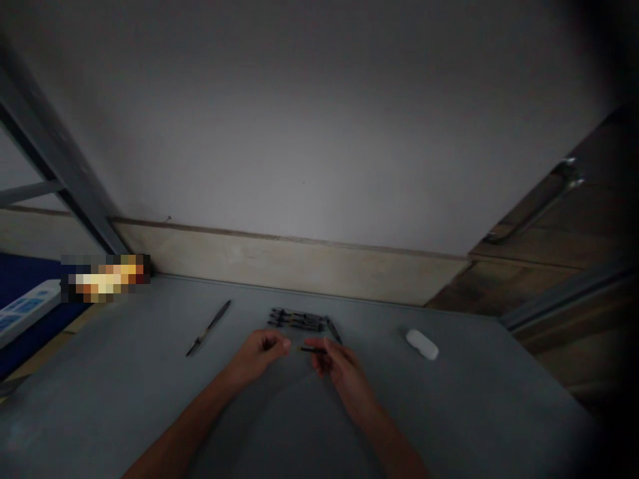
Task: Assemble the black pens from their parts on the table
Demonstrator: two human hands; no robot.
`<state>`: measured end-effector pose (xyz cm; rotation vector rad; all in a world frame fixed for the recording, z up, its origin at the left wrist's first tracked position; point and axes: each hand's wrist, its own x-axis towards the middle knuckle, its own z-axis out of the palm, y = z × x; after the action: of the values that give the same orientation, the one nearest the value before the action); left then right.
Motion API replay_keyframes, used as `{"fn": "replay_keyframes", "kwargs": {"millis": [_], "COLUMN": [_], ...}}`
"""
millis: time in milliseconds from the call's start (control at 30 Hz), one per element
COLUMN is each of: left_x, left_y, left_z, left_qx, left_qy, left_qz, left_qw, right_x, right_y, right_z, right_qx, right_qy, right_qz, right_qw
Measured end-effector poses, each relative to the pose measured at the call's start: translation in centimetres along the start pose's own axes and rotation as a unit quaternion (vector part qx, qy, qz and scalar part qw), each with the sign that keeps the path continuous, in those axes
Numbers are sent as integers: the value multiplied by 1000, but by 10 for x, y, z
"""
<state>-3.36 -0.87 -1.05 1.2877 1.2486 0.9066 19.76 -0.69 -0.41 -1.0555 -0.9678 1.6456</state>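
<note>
My right hand (345, 378) pinches a short dark pen part (313, 350), whose yellowish end points left toward my other hand. Thumb and fingers of my left hand (258, 357) are curled together in a pinch; whatever they may hold is too small or hidden to make out. Just beyond both hands lies a row of several dark pens (297, 320), side by side on the grey table (279, 432). A separate dark pen piece (333, 330) rests at an angle by the row's right end. Farther left, one more slim dark pen (208, 328) lies diagonally.
A white rounded case (422, 344) sits on the table to the right. At the left edge are a white power strip (30, 307) and a grey metal post (54, 133). A pale wall (299, 146) rises behind the table, with wooden cabinetry (539, 246) on the right.
</note>
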Motion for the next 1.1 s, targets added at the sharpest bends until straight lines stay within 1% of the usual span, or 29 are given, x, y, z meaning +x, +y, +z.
{"fn": "replay_keyframes", "kwargs": {"millis": [133, 200, 300, 367, 433, 533, 600, 667, 833, 900, 1033, 1100], "left_x": [0, -1, -3, -4, -5, -5, -5, -5, -4, -4, -6, -6], "left_y": [0, 3, 9, 13, 14, 14, 12, 11, 11, 10, 11, 12], "left_z": [-2, -1, 0, 1, 1, 0, -1, -2, -1, -1, 1, 1], "left_qx": [31, 13, -18, -18, 7, 58, 76, 78, 61, 80, 153, 163], "left_qy": [-13, -9, 0, 5, 6, -9, -16, -13, -8, -7, 6, 11], "left_qz": [-10, -1, -9, -15, -27, -44, -30, -16, -10, -3, -4, -4], "left_qw": [999, 1000, 1000, 1000, 1000, 997, 997, 997, 998, 997, 988, 987], "right_x": [-1, -2, -3, -2, 0, 1, 1, 0, 1, 2, 3, 2], "right_y": [0, 1, 2, 2, 2, 3, 3, 3, 3, 4, 5, 5], "right_z": [0, 0, 0, 0, 0, -2, -3, -3, -2, -2, -3, -4], "right_qx": [1, 3, 9, 9, 6, 4, 5, 2, -1, -1, -4, -5], "right_qy": [4, 9, 14, 10, 5, 3, -2, -7, -4, -8, -5, -1], "right_qz": [3, -1, -3, -1, -1, -4, -4, -4, -9, -9, -11, -12], "right_qw": [1000, 1000, 1000, 1000, 1000, 1000, 1000, 1000, 1000, 1000, 1000, 1000]}}
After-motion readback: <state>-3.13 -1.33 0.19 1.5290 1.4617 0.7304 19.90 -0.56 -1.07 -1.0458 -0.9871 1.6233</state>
